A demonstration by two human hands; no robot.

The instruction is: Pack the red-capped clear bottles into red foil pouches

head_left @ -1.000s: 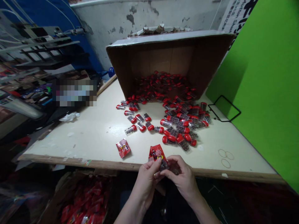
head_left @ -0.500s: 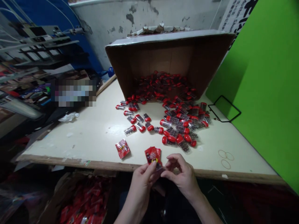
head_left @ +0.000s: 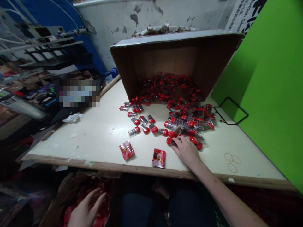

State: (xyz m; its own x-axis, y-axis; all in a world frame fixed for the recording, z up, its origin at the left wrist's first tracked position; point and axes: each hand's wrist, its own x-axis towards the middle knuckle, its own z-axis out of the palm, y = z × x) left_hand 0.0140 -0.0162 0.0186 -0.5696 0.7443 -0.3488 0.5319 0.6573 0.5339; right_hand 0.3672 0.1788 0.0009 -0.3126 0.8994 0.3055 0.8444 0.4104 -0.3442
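My right hand [head_left: 188,153] reaches over the table to the near side of a pile of small clear bottles with red caps and dark beads inside. Its thumb and fingers close around one bottle [head_left: 169,141], whose body they partly cover. Below the table edge, at the lower left, my left hand [head_left: 87,208] hovers with fingers apart over a carton [head_left: 55,197] of red packets [head_left: 71,212]. Two flat red packets lie near the table's front edge: one red packet [head_left: 126,150] on the left, another red packet [head_left: 158,158] closer to my right hand.
A large cardboard box [head_left: 176,61] lies on its side at the back, more red-capped bottles spilling from it. Rubber bands [head_left: 232,167] and a black wire frame [head_left: 243,118] are on the right, beside a green panel [head_left: 267,78]. Crumpled tissue [head_left: 73,118] sits at left.
The red packet that both hands held now lies on the table. My right hand has moved forward to the bottles; my left hand has dropped left to the carton.
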